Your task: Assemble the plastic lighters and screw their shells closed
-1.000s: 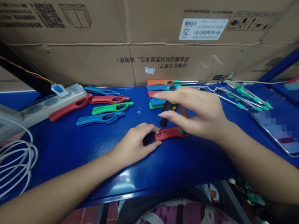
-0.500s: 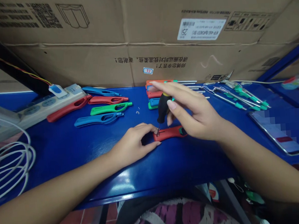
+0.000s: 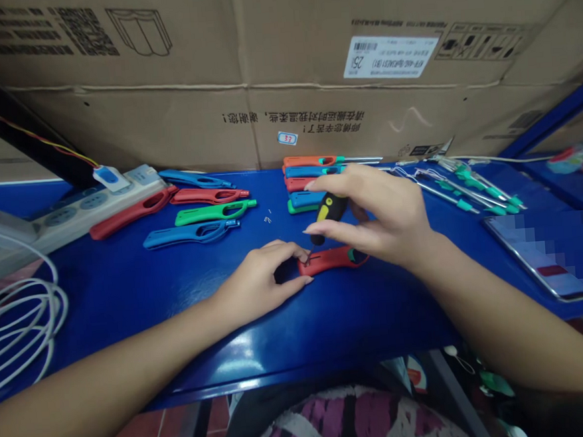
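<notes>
Lighter [image 3: 328, 261] lies centrally on the table [image 3: 300, 338], its left end pinched in the left hand [image 3: 250, 276]. The right hand [image 3: 394, 214] holds a tilted screwdriver [image 3: 333, 209] between thumb and fingers, tip at that end. Phone [image 3: 537, 254] lies right.

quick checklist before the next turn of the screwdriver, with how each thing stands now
1. Red handle steadied: ok, the left hand has thumb and fingers at the left end of the red handle.
2. Screwdriver in hand: ok, the right hand is around the screwdriver.
3. Screwdriver upright: not ok, it leans.
4. Tip seated: cannot tell, too small to see.
5. Phone clear of the work: ok, the phone lies off to the right.
</notes>
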`<state>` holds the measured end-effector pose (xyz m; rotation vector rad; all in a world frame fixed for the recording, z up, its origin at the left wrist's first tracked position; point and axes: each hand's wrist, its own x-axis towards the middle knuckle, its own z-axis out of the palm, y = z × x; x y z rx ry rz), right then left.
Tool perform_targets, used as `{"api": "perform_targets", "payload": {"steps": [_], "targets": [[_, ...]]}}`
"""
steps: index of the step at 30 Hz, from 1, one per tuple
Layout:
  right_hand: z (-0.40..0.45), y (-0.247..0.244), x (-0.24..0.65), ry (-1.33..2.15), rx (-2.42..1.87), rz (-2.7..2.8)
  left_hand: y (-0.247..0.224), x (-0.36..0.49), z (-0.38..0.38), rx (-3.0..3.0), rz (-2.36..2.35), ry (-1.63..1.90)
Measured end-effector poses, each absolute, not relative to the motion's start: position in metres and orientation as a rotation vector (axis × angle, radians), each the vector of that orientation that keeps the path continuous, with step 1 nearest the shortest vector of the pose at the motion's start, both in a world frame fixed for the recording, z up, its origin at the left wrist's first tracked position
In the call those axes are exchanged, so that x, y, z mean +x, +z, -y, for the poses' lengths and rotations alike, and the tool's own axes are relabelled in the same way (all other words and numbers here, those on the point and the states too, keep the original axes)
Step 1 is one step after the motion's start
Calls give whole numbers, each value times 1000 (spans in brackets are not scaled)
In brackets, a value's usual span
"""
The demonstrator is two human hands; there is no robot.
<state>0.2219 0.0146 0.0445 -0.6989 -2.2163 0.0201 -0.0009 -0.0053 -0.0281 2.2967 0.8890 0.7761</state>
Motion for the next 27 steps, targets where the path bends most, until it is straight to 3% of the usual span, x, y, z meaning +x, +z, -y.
{"api": "perform_targets", "payload": {"steps": [5, 10, 15, 20, 25, 27], "targets": [[-15, 46, 219, 309, -714, 2214, -29, -2, 5, 2289, -892, 753], [-15, 45, 217, 63, -631, 2161, -32, -3, 5, 2304, -882, 776], [-12, 43, 213, 339, -638, 2140, -32, -3, 4, 2317, -891, 766], [-13, 39, 213, -79, -609, 2077, -31, -3, 5, 2320, -876, 781], [-14, 39, 213, 292, -663, 2137, -32, -3, 4, 2314, -883, 761], [-15, 40, 214, 248, -645, 2126, -32, -3, 4, 2316, -881, 767]]}}
